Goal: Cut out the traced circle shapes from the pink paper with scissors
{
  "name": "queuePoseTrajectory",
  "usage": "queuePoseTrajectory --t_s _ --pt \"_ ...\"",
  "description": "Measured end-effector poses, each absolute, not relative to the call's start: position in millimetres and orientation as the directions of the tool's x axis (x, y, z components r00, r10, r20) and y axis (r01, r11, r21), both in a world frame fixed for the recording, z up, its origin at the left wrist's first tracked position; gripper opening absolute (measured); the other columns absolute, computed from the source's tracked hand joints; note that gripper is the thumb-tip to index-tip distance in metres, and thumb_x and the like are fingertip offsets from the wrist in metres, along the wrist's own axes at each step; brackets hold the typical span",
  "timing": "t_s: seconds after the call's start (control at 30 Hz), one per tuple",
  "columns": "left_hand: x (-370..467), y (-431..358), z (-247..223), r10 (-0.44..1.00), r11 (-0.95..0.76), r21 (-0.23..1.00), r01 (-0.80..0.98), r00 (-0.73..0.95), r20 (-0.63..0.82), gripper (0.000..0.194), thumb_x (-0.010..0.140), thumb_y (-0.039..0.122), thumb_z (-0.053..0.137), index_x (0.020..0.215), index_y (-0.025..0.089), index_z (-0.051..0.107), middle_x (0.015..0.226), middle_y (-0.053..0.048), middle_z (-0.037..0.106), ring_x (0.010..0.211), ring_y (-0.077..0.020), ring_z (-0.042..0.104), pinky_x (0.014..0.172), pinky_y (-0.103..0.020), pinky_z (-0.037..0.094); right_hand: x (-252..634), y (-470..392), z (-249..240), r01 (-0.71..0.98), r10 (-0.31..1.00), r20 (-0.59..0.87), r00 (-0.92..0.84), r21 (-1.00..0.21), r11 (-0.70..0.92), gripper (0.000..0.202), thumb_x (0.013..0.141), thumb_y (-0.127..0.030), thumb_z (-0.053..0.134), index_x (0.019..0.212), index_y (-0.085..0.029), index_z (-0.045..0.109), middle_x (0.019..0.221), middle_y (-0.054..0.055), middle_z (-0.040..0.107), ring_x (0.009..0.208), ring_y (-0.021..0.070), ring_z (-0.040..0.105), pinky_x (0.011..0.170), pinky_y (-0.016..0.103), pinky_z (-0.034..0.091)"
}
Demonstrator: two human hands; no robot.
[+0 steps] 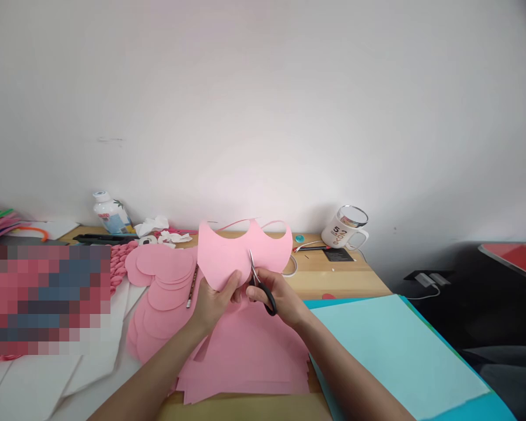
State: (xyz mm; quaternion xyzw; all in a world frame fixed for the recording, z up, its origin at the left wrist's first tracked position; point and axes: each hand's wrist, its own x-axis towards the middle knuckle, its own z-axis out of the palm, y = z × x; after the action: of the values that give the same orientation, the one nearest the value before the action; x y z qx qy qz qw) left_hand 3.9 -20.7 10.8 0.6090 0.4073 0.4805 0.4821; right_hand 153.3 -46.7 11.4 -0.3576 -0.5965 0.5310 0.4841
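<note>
A pink paper sheet (228,254) with curved pieces cut out of its top edge is held up by my left hand (217,298), thumb on its front. My right hand (276,295) is closed round the black-handled scissors (269,301), whose blades point up against the paper's lower middle. Below the hands lies a stack of pink paper sheets (249,362). Rounded pink cutouts (166,295) are piled to the left, with a patterned pencil (193,286) beside them.
A white mug (344,231) stands at the back right, a white bottle (113,213) at the back left. Light blue sheets (394,351) lie on the right. White sheets (39,374) and pink braided material (119,260) are at left; part there is pixelated.
</note>
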Motion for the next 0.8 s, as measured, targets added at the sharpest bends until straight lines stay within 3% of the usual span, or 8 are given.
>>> queuePoseTrajectory --t_s 0.4,0.8 --pt "4.4 -22.3 10.7 0.977 -0.174 0.98 0.092 0.144 0.16 0.03 0.072 0.033 0.059 0.047 0.018 0.052 0.041 0.002 0.053 0.04 -0.0114 0.05 0.042 -0.022 0.042 149.2 -46.0 5.0 -0.144 0.932 0.212 -0.293 -0.974 0.176 0.04 0.072 -0.055 0.063 0.077 -0.016 0.058 0.064 0.0 0.053 0.058 0.0133 0.045 0.055 0.026 0.036" --pt "2.3 -20.9 10.9 0.961 -0.132 0.991 0.013 0.248 0.124 0.034 0.073 0.035 0.059 0.045 0.018 0.05 0.04 0.002 0.05 0.041 -0.0111 0.048 0.045 -0.023 0.043 149.9 -46.0 4.1 -0.15 0.935 0.219 -0.28 -0.972 0.183 0.046 0.069 -0.061 0.062 0.077 -0.016 0.058 0.065 0.002 0.059 0.063 0.0159 0.051 0.059 0.028 0.04"
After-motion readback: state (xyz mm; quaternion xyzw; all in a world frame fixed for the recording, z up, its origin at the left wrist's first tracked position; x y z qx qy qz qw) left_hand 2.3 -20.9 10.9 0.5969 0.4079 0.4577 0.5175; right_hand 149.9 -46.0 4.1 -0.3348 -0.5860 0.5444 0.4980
